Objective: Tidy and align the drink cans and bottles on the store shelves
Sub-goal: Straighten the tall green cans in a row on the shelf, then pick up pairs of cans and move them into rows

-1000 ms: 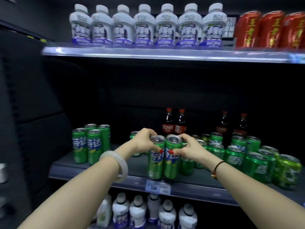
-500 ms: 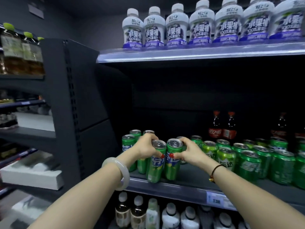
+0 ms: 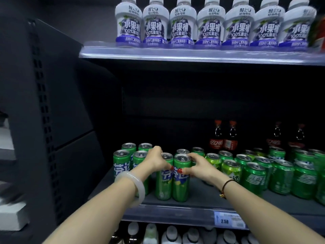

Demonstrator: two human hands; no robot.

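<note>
- Far left of the middle shelf [image 3: 202, 196]: a block of four tall green soda cans [image 3: 121, 166], upright and packed close.
- Just beside them, the left hand [image 3: 155, 160], pale bangle [image 3: 139, 188] at the wrist, fingers [image 3: 158, 149] curled round the top of a tall slim green can [image 3: 163, 182], thumb laid across the front of the label.
- Touching that can on its right, a second slim can [image 3: 181, 184] of the same brand, both upright near the shelf's front edge.
- Next, the right hand [image 3: 199, 167], cord bracelet [image 3: 226, 184] at the wrist, fingers [image 3: 190, 156] wrapped round the second can's rim and shoulder, thumb tip almost meeting the other thumb.
- Judged from the unopened tops: likely full, so weighty for their width; thin metal walls, stiff enough to carry but apt to dent under a hard squeeze; glossy sides, probably slippery.
- Tall and narrow, hence prone to tip if shoved from the top; best held as here, just under the rim, or lower on the body when sliding along the shelf.
- Further right: squat green cans [image 3: 253, 180] in loose, uneven rows, not yet lined up; behind them, red-capped cola bottles [image 3: 216, 138].
- Overhead, white grape-juice bottles [image 3: 181, 23] in an even row along the upper shelf [image 3: 175, 53].
</note>
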